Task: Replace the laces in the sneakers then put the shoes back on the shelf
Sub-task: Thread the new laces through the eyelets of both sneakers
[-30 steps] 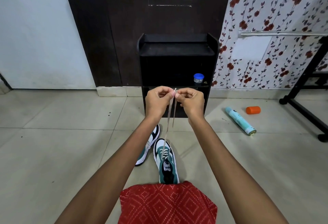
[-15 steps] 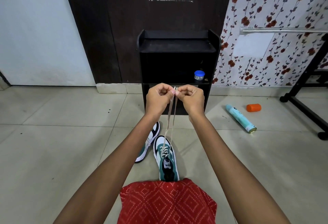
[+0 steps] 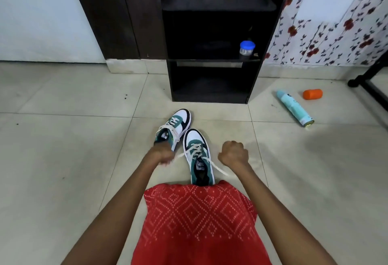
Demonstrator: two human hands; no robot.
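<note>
The lace (image 3: 196, 149) is running through the near sneaker (image 3: 194, 137) at the frame centre, both ends stretching sideways. The left hand (image 3: 162, 155) is pinching one end. The right hand (image 3: 233, 153) is curling into a fist; whether it is holding lace, I cannot tell. The other sneaker (image 3: 178, 122) is standing upper left, near the shelf (image 3: 210, 61).

Near sneaker (image 3: 198, 155): green, white and black, upright on floor tiles, toe toward shelf (image 3: 210, 60). Cream lace (image 3: 194, 149) criss-crossed through eyelets, 2 loose ends pulled out, 1 to either side. Far sneaker (image 3: 175, 127): same colours, just beside near one, ahead and left in view, toe angled right, laced in cream too. Shelf black, 2 open tiers, standing just beyond both toes, against wall.
</note>
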